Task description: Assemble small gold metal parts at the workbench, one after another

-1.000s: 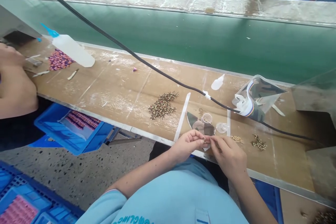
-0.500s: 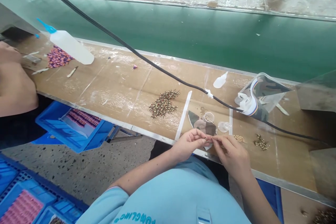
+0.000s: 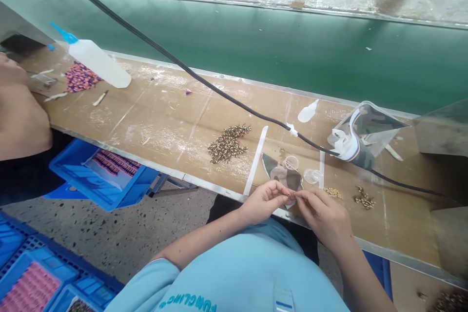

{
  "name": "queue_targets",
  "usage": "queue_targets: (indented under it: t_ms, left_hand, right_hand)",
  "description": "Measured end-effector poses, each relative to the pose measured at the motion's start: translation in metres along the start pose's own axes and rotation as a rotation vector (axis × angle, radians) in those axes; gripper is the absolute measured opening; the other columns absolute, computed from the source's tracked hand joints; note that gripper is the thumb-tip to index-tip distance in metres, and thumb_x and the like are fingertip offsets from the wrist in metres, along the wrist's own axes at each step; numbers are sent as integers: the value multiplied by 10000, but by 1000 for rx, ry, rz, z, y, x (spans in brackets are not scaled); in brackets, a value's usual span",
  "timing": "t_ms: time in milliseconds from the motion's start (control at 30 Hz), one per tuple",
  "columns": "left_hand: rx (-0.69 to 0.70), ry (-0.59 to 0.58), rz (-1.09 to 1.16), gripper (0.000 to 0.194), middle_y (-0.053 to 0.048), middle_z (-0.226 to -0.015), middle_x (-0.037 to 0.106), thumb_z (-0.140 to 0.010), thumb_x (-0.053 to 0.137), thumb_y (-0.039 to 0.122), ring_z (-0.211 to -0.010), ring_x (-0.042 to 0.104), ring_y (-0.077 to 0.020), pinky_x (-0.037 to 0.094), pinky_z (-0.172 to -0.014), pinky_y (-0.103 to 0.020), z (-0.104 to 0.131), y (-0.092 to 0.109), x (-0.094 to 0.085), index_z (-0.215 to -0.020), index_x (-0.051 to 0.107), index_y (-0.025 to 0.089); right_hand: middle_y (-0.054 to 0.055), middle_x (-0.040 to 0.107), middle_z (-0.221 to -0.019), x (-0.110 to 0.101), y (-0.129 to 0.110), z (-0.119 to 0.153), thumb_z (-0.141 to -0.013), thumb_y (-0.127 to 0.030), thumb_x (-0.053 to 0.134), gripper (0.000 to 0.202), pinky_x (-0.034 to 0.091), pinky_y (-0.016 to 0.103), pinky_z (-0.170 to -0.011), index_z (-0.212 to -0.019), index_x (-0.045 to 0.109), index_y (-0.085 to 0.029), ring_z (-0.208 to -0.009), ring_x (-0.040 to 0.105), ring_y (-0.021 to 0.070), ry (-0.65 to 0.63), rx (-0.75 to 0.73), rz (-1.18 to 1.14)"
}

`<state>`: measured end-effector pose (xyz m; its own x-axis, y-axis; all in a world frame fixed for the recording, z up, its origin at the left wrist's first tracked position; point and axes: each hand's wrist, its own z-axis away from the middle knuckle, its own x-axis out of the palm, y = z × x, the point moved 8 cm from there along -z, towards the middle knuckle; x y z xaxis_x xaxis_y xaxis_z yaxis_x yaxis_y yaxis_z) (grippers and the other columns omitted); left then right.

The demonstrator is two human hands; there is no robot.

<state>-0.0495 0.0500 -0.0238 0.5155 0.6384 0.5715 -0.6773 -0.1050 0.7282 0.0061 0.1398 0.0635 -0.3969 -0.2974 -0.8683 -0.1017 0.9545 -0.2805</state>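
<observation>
Brown tabletop stretches before the person, whose right hand, fingertips pressed together, meets the left hand near its front edge. Just beyond lies a camouflage scrap; to the left, a brassy heap. A tiny, blurred piece sits pinched in the left hand's fingertips.

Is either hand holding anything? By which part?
The left hand seemingly pinches a tiny piece in its fingers, by which part cannot be told; whether the right hand holds it too is unclear.
</observation>
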Motion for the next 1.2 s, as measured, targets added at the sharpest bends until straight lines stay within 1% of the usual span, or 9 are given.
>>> queue_targets:
  t_ms: [333,600,1000,1200]
  left_hand:
    - [-8,7,-17,398,-57,-863,669,-633,779,449,-836,624,-155,457,-874,-339,0,-3,0,-782,568,146]
    - [5,-14,-43,408,-57,-876,657,-641,765,468,-847,614,-150,451,-890,-343,1,-3,2,-794,575,141]
    - [36,-11,-77,393,-69,-911,664,-663,745,475,-878,620,-154,459,-888,-328,1,-3,2,-803,588,143]
    - [32,-6,-63,397,-63,-892,667,-649,756,467,-834,623,-139,470,-866,-317,1,-2,0,-797,594,136]
  right_hand:
    - [-19,660,-740,-2,-2,0,-918,-192,484,182,411,179,-563,-847,651,-204,-601,590,59,-7,-13,-41]
    - [-15,652,-729,-2,-2,0,-922,-202,475,194,416,179,-555,-818,639,-201,-597,590,62,-6,-12,-55]
    - [-10,639,-732,-1,-2,2,-932,-212,453,201,426,179,-559,-834,628,-205,-593,586,63,-24,-6,-73]
    - [-13,633,-737,0,-3,2,-925,-200,470,171,422,183,-576,-846,621,-199,-608,582,64,-16,-23,-61]
